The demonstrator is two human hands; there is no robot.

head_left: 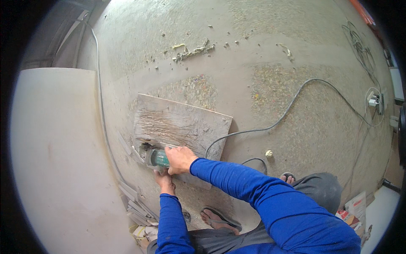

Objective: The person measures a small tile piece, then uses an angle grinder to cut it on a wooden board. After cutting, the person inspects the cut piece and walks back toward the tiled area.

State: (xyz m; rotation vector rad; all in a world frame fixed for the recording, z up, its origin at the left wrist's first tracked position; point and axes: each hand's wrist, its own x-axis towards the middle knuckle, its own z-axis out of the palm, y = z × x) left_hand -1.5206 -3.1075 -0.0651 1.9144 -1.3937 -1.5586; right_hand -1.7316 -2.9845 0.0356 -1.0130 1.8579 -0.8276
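Both hands, right (179, 159) and left (164, 178), are clenched around the green angle grinder (154, 157) at the scored tile's (182, 125) near-left edge, its cut apparently barely begun

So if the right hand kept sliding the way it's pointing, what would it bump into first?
The right hand points left along the green angle grinder it grips. Going on, it would probably meet the grinder's disc guard at the scratched board's edge first, then the big pale sheet beyond. Depth is hard to judge.
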